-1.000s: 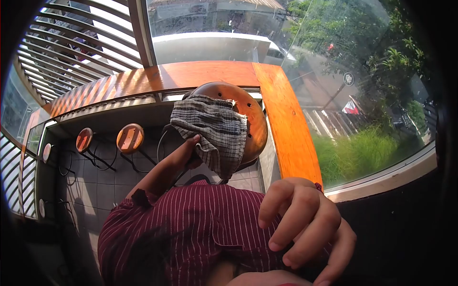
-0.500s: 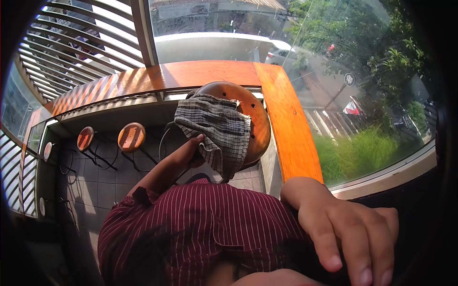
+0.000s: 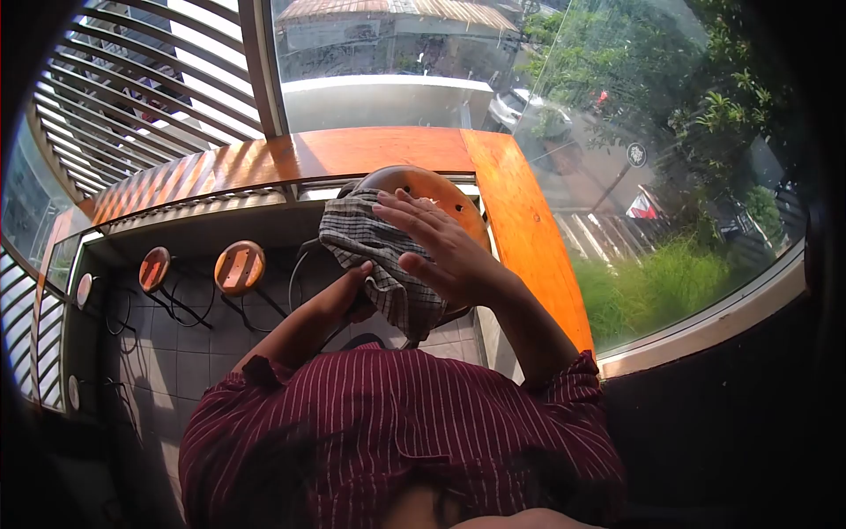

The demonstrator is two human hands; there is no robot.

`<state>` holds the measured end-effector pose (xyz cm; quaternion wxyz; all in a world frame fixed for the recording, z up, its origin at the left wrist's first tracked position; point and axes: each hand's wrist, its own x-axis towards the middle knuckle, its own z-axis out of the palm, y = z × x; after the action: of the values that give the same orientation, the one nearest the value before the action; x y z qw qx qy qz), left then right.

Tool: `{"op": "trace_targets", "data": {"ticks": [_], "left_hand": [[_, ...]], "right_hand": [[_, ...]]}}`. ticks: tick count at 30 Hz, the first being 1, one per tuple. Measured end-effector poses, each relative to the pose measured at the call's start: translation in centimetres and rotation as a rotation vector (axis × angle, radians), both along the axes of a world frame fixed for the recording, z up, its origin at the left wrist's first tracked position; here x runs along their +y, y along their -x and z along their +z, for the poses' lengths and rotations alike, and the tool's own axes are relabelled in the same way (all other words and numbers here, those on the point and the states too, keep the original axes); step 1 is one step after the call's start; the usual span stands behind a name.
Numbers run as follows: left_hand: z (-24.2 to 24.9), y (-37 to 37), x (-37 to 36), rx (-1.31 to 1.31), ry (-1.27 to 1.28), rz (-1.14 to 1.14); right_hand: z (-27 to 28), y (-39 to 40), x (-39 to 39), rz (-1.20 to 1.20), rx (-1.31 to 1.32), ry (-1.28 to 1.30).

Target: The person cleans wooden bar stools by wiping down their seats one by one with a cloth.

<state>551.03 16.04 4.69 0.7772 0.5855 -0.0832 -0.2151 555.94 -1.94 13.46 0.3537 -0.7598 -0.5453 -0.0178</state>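
Observation:
A checked black-and-white cloth (image 3: 359, 227) lies draped across the round wooden stool seat (image 3: 419, 181), which has small dark holes in it. At the cloth's near left edge, my left hand (image 3: 357, 286) is closed on it, thumb on top and the other fingers mostly hidden underneath. My right hand (image 3: 445, 251) stretches over the cloth's right part, palm down with fingers extended, and overlaps both cloth and seat in this view. The stool's far rim shows beyond my fingers.
An orange wooden counter (image 3: 529, 238) bends around the stool, along the windows. Two more stools, one round-topped stool (image 3: 240, 267) and a redder stool (image 3: 154, 269), stand to the left on the grey tiled floor (image 3: 189, 339). Slatted bars (image 3: 150, 79) rise at the upper left.
My right hand has moved from near the camera at lower right, forward and left to over the cloth. My left hand stays at the cloth's edge. The view has shifted slightly.

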Motion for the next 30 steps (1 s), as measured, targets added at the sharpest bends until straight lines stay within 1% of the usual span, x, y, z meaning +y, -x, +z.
{"op": "trace_targets", "data": {"ticks": [1,2,4,5,6,7,9,10,12,13,15,16,17,18,19,20,21,22,23,24,25,26,27,28,29,30], "left_hand": [[-0.2,0.0,-0.1,0.000,-0.002,-0.004],[-0.6,0.0,0.0,-0.016,-0.022,-0.021],[-1.1,0.4,0.1,-0.029,-0.044,-0.044],[-1.2,0.4,0.5,-0.071,0.025,-0.125],[-1.3,0.5,0.8,-0.112,0.094,-0.206],[-1.4,0.6,1.0,-0.112,0.095,-0.211],[-1.5,1.0,1.2,-0.115,0.029,-0.158],[-2.1,0.7,1.5,-0.115,0.028,-0.160],[-3.8,-0.2,2.2,-0.114,0.108,-0.270],[-3.9,0.0,0.8,-0.117,0.106,-0.271],[-4.4,0.8,-3.1,0.073,0.211,0.625],[-5.1,0.9,-1.1,-0.059,0.175,0.243],[-4.8,1.0,0.0,-0.055,0.174,0.246],[-4.3,1.1,0.9,-0.133,0.147,-0.014],[-3.5,1.3,1.2,-0.213,0.118,-0.274],[-2.3,1.7,1.0,-0.226,0.074,-0.259],[-2.7,1.4,1.3,-0.230,0.077,-0.258],[-3.5,0.9,1.7,-0.202,0.109,-0.301],[-3.4,0.7,1.8,-0.171,0.139,-0.344],[-3.1,0.9,1.6,-0.167,0.140,-0.344],[-1.6,1.4,0.9,-0.076,-0.020,-0.259],[-0.6,1.4,0.2,0.011,-0.181,-0.174],[-1.3,1.1,-0.4,0.003,-0.183,-0.177],[-2.8,1.0,-1.1,-0.183,-0.170,-0.054],[-3.7,1.0,-1.8,-0.362,-0.154,0.072],[-1.4,1.5,-1.9,-0.152,-0.191,0.023]], "right_hand": [[-2.1,-0.5,0.8,-0.119,-0.168,0.217],[-3.1,-1.3,0.8,-0.123,-0.165,0.213],[-4.5,-3.5,0.8,-0.117,-0.125,0.337],[-5.5,-5.4,0.1,-0.187,-0.049,0.282],[-5.7,-7.0,-0.9,-0.328,-0.049,0.328],[-5.6,-7.6,-1.5,-0.470,-0.046,0.376],[-6.7,-7.3,-1.8,-0.584,0.064,0.392],[-6.3,-5.4,-0.8,-0.573,0.053,0.437],[-6.2,-1.7,1.0,-0.289,-0.027,0.343],[-5.4,0.4,1.9,-0.229,-0.120,0.323],[-4.4,1.1,3.2,-0.230,-0.161,0.326],[-4.1,0.1,3.4,-0.235,-0.057,0.296],[-3.6,-1.6,3.7,-0.238,0.045,0.267],[-3.7,-3.3,3.8,-0.306,0.106,0.219],[-5.1,-6.1,3.9,-0.408,0.037,0.146],[-6.7,-9.0,3.6,-0.485,0.069,0.050],[-5.6,-9.3,3.1,-0.722,0.038,0.203],[-6.2,-11.0,2.5,-0.735,0.151,0.196],[-6.4,-11.5,2.5,-0.728,0.205,0.155],[-6.8,-12.1,2.7,-0.744,0.214,0.188],[-6.8,-12.3,3.3,-0.761,0.220,0.219],[-6.0,-11.4,3.9,-0.709,0.141,0.198],[-5.4,-10.4,4.6,-0.659,0.057,0.176],[-5.6,-9.5,5.7,-0.502,0.069,0.076],[-4.8,-7.5,6.7,-0.414,-0.075,0.066],[-3.5,-6.5,7.5,-0.236,-0.114,0.176]]}}
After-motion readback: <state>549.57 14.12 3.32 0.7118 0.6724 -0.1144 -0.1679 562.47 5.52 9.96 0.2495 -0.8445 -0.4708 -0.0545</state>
